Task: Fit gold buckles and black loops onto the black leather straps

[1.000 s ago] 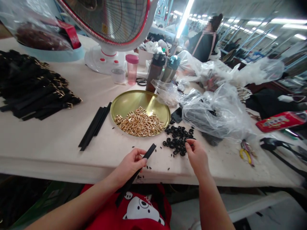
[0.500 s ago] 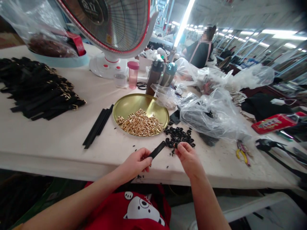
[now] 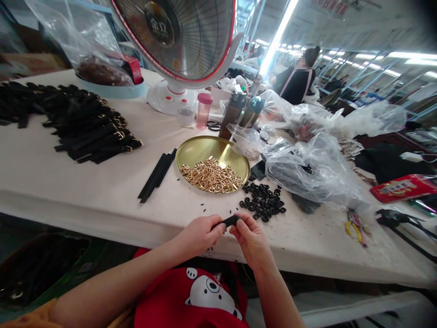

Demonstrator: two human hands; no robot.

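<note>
My left hand [image 3: 205, 232] is closed around a black strap [image 3: 227, 222], thumb on top, with the strap's end pointing right. Against that end, the fingers of my right hand [image 3: 251, 234] pinch a small black loop, mostly hidden by the fingertips. Just beyond my right hand lies a heap of small black loops [image 3: 264, 200]. A round gold tray [image 3: 191, 145] stands behind my hands and holds a pile of gold buckles [image 3: 213, 176]. Several more black straps [image 3: 157, 177] lie side by side left of the tray.
Many black straps with gold buckles [image 3: 92, 127] are heaped at the left. A heater fan [image 3: 174, 41], a pink cup [image 3: 204, 111] and dark bottles [image 3: 232, 114] stand behind the tray. Clear plastic bags [image 3: 317, 168], yellow-handled pliers [image 3: 354, 231] and a red packet [image 3: 399, 187] lie rightward.
My right hand has moved left from the loop heap to the strap's end, bringing a small black loop. The left hand keeps its hold on the strap. The camera view has shifted.
</note>
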